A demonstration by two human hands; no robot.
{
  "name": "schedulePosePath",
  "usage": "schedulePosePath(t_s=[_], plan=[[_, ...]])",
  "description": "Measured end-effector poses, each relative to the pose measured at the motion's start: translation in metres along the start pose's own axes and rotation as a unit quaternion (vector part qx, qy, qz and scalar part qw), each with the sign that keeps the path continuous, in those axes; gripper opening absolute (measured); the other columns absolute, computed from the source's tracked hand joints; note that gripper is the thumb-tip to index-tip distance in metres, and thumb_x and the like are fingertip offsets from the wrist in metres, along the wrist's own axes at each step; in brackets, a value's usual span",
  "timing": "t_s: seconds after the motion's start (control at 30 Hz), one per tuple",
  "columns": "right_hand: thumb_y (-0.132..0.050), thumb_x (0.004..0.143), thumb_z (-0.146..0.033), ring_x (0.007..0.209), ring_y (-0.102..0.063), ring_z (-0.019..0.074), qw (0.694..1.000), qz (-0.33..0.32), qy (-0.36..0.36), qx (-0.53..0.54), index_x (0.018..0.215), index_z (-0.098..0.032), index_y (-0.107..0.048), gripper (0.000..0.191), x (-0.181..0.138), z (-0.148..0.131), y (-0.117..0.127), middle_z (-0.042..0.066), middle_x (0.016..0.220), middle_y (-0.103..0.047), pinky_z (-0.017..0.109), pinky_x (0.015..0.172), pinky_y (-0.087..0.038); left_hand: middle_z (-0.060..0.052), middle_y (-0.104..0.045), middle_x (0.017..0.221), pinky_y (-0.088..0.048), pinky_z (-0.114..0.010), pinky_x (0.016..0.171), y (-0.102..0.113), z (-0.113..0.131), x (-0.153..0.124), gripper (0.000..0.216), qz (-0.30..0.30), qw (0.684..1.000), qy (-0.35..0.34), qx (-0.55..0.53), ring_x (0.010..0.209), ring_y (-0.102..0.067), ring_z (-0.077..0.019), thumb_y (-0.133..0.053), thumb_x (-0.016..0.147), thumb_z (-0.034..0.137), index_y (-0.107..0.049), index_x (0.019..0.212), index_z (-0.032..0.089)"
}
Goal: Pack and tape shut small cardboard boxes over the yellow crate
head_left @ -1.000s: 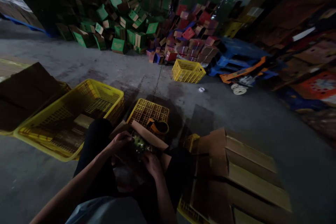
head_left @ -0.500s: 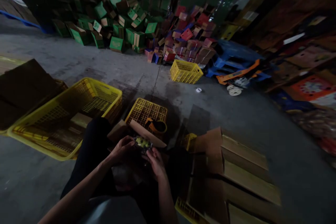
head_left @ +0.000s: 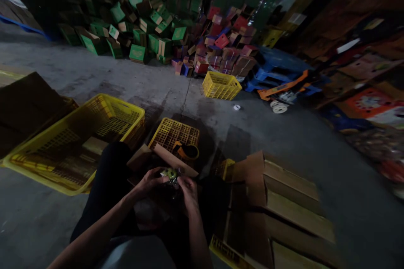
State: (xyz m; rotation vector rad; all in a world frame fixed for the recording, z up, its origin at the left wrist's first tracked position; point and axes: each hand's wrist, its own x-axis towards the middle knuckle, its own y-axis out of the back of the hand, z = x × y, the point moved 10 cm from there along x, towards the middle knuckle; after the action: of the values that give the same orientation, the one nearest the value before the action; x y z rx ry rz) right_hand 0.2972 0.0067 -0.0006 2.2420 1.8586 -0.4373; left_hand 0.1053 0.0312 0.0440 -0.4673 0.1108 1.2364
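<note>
Barely half a second on, the clear packet (head_left: 169, 173) with green contents shows less of itself: my left hand (head_left: 153, 180) has slid further over its left part, thumb lying across it, where earlier only the fingertips met that end. Right hand (head_left: 188, 189) now stands more upright, its fingers gathered at the packet's other end. Grip, left: closed, thumb and fingers clasping packet. Grip, right: narrow pinch on crinkled film; exact finger contact too dark to tell. Landmark is the low yellow crate (head_left: 166, 132), grid face up. Packet is on my side of it, above my lap, just this side of a raised cardboard flap (head_left: 175, 160). Orange-and-dark object (head_left: 179, 149) unmoved on the crate's near right corner. Large yellow basket (head_left: 118, 119) left of the crate, cardboard piece (head_left: 94, 145) lying inside. Folded cardboard (head_left: 292, 206) to the crate's near right. Smaller yellow crate (head_left: 221, 89) beyond it, well apart, on the floor (head_left: 164, 88).
</note>
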Motion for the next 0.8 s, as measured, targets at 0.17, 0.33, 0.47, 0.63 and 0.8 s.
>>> schedulePosePath(t_s=[0.17,0.33,0.47,0.63,0.8], plan=[[-0.071,0.085,-0.051,0.119,-0.065,0.0289,0.997,-0.012,0.038,0.067,0.117,-0.024,-0.074,0.042,-0.003,-0.019,-0.003,0.008,0.126,-0.072,0.041,0.098,-0.053,-0.014,-0.076,0.104,-0.053,-0.036,0.085,-0.004,-0.014,-0.001,0.061,-0.019,0.996,0.05,-0.072,0.097,-0.07,-0.0313,-0.08,0.077,0.055,-0.073,0.118,0.01],[-0.078,0.078,-0.042,0.132,-0.056,0.0282,0.992,-0.103,0.063,0.035,0.118,-0.028,-0.074,0.043,-0.006,-0.033,-0.02,0.005,0.134,-0.068,0.043,0.111,-0.044,-0.012,-0.076,0.095,-0.053,-0.033,0.074,-0.009,-0.026,0.0,0.063,-0.035,0.991,0.111,-0.062,0.084,-0.07,-0.0267,-0.074,0.081,0.063,-0.075,0.115,0.01],[-0.082,0.072,-0.043,0.111,-0.068,0.0275,0.997,-0.044,0.046,0.042,0.103,-0.025,-0.076,0.037,-0.001,-0.019,-0.008,0.006,0.117,-0.074,0.041,0.099,-0.052,-0.015,-0.076,0.105,-0.054,-0.04,0.086,-0.021,-0.018,-0.004,0.07,-0.064,0.983,0.121,-0.121,0.098,-0.071,-0.0309,-0.063,0.084,0.074,-0.074,0.117,0.014],[-0.083,0.071,-0.049,0.096,-0.071,0.0254,0.996,0.025,0.014,0.09,0.101,-0.022,-0.072,0.042,0.004,0.0,0.005,0.005,0.101,-0.076,0.041,0.088,-0.058,-0.012,-0.069,0.13,-0.045,-0.043,0.108,-0.013,0.001,-0.005,0.071,-0.059,0.991,0.037,-0.117,0.126,-0.06,-0.0326,-0.079,0.08,0.057,-0.062,0.139,0.021],[-0.082,0.072,-0.05,0.1,-0.07,0.0272,0.997,0.031,0.016,0.067,0.105,-0.022,-0.072,0.044,0.005,-0.001,0.007,0.007,0.106,-0.076,0.041,0.09,-0.056,-0.015,-0.075,0.114,-0.054,-0.039,0.092,-0.003,-0.02,0.0,0.067,-0.027,0.99,0.064,-0.123,0.104,-0.072,-0.0321,-0.086,0.073,0.053,-0.07,0.125,0.013]])
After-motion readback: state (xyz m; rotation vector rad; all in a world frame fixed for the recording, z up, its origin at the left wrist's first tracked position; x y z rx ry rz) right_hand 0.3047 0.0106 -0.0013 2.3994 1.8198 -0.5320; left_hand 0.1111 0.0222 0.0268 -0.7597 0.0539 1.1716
